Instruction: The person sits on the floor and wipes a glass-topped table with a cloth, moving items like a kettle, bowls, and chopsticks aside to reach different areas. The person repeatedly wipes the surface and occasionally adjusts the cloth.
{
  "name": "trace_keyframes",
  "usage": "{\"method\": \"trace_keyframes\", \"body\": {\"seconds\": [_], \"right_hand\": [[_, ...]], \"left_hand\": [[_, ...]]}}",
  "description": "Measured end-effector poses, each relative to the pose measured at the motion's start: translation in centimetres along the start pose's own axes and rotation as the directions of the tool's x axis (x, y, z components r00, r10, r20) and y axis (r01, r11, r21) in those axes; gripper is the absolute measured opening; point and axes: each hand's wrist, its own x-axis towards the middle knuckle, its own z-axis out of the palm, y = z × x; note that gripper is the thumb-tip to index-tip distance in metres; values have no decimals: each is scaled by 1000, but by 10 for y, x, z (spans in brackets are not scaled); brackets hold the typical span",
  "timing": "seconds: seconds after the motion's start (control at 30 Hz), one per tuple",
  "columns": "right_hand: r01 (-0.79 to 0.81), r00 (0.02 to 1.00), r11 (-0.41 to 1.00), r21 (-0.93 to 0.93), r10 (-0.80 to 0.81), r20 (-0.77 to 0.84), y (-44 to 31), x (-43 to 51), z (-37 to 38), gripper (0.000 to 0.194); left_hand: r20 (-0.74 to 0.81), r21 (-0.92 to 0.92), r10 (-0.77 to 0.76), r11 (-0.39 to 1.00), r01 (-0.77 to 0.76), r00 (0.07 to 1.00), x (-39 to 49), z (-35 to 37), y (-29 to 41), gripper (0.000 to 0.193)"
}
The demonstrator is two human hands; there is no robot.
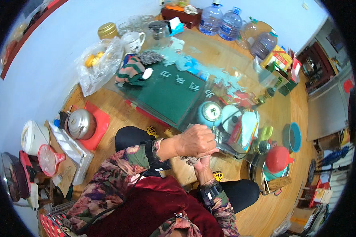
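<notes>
My left hand (195,140) is closed in a fist on a crumpled greyish cloth (190,160), mostly hidden by the fingers. Just below it, my right hand (203,163) grips the same cloth from underneath. The two hands meet in front of my chest, above the floor and near the edge of a glass-topped table. Beyond them on the table stand a light blue round container (210,115) with a patterned lid and a white round dish (230,115). A green mat (166,94) bearing writing lies at the table's near left part.
Left on the table are a plastic bag of yellow fruit (94,59), a white mug (133,41) and a glass pitcher (158,34). Large water bottles (211,19) stand behind. A metal kettle (80,123) sits at left; a red dipper (277,159) and a blue basin (292,137) are at right.
</notes>
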Motion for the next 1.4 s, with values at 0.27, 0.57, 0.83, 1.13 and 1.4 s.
{"method": "trace_keyframes", "body": {"seconds": [0.27, 0.57, 0.83, 1.13, 1.4], "right_hand": [[-195, 981, 973, -124, 195, -11, 40, -13, 38, 53], [452, 875, -8, -892, -194, 444, -1, 9, 160, 38], [475, 661, -877, -64, 308, 684, 60, 81, 143, 38], [585, 327, -682, 439, 693, 642, 187, 201, 230, 26], [823, 567, -377, -425, 510, 647, 176, 173, 285, 29]], "left_hand": [[-147, 73, 24, 997, -14, 989, -27, -47, -1, 31], [-391, 36, 135, 991, -132, 910, -54, -112, 14, 41], [-476, 86, 150, 989, -123, 866, -53, -113, 17, 34], [-782, 268, -58, 868, 418, 621, -80, -224, 1, 20], [-708, -621, -700, 555, 553, -93, -243, -193, -27, 20]]}}
